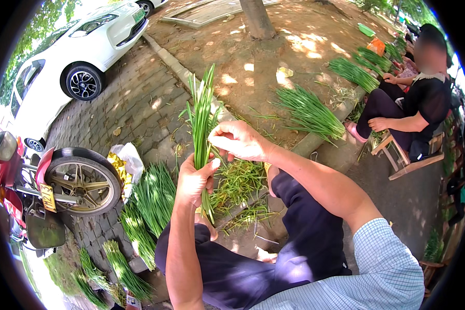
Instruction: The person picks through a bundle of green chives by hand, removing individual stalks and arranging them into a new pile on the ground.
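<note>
My left hand [197, 179] is wrapped around the lower part of a bunch of green chives [202, 120], thumb across the front. The bunch stands nearly upright, its leaf tips pointing away from me and its stalk ends poking out below the fist. At the bunch's right side, my right hand [238, 141] has thumb and forefinger brought together by the stalks. Whether a leaf is pinched between them cannot be made out. Beneath both hands lies a heap of loose green and yellowish trimmings [238, 182] on the ground between my feet.
Chive bundles [155, 193] lie at my left, near a motorcycle wheel [83, 182] and a plastic bag [133, 164]. Another bundle [312, 112] rests across the kerb [314, 143]. A person [414, 97] sits on a wooden stool [414, 155] at right. A white car [81, 42] stands beyond.
</note>
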A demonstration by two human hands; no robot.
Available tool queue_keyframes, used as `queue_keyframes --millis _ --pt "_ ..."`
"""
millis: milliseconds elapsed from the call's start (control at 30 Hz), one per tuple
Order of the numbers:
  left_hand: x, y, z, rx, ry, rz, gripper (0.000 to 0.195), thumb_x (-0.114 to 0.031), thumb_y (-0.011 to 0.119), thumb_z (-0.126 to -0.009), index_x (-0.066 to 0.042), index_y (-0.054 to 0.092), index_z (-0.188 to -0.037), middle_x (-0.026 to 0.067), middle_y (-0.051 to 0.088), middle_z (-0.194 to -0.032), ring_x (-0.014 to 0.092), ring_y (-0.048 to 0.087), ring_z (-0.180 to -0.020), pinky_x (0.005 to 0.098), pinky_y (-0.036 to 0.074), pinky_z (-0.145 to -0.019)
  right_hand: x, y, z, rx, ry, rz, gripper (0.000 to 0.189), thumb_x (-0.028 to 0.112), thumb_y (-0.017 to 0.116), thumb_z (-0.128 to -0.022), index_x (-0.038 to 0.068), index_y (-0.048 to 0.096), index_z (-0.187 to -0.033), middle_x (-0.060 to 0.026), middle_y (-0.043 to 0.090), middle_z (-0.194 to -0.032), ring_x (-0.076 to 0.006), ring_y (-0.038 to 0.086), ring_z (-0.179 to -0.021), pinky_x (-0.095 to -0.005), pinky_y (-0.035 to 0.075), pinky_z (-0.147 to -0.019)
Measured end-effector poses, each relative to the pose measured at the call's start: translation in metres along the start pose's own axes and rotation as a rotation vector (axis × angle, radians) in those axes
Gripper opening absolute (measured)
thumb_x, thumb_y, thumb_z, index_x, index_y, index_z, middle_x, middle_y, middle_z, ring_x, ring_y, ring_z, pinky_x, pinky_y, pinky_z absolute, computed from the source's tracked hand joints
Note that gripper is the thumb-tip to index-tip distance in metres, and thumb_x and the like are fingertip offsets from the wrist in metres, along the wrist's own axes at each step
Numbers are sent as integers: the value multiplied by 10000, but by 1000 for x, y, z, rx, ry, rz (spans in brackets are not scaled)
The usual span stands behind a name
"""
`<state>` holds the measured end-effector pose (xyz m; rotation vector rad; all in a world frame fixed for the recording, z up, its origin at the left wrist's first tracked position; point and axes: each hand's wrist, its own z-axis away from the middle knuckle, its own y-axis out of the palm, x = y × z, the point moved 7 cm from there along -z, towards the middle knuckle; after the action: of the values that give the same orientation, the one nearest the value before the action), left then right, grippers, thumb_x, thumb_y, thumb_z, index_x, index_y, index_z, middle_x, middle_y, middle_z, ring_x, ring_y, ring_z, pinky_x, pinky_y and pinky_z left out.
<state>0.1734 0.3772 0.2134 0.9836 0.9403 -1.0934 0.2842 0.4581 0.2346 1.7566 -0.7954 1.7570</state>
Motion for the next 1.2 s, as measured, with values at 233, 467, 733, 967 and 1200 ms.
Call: queue_keyframes --millis 233,467,733,967,1200 --pt "-2 0 2 -22 -15 58 256 -217 704 -821 -51 519 -883 0 488 -606 79 409 -382 234 330 -332 -1 -1 3 -94 19 44 168 181 598 -890 17 596 -925 -20 610 -787 -86 575 -662 -255 484 -549" --pt "-5 -3 3 -42 -2 141 270 -267 663 -854 -84 473 -797 6 474 -599 85 398 -385 240 326 -333 21 -2 10 -305 -563 529 138 138 626 -841 12 600 -889 -105 612 -775 -195 606 -685 -307 485 -616" --pt "-4 -10 2 -73 -9 210 250 -216 679 -834 -72 479 -795 1 470 -580 85 404 -367 246 327 -323 18 3 9 -107 -474 650 140 156 612 -849 25 602 -897 -116 615 -796 -239 612 -687 -338 488 -614" --pt "-4 -10 5 -101 -15 149 259 -213 685 -829 -73 480 -756 -2 471 -567 85 406 -361 247 329 -316 17 12 13 -60 -516 773 114 168 567 -841 57 563 -865 -105 600 -770 -313 615 -716 -392 498 -623" --pt "-1 -11 3 -118 -7 93 267 -233 695 -822 -72 492 -760 -2 473 -570 79 407 -363 241 331 -313 6 14 9 -104 -225 792 178 202 501 -859 34 529 -908 -137 607 -783 -323 617 -728 -408 485 -637"
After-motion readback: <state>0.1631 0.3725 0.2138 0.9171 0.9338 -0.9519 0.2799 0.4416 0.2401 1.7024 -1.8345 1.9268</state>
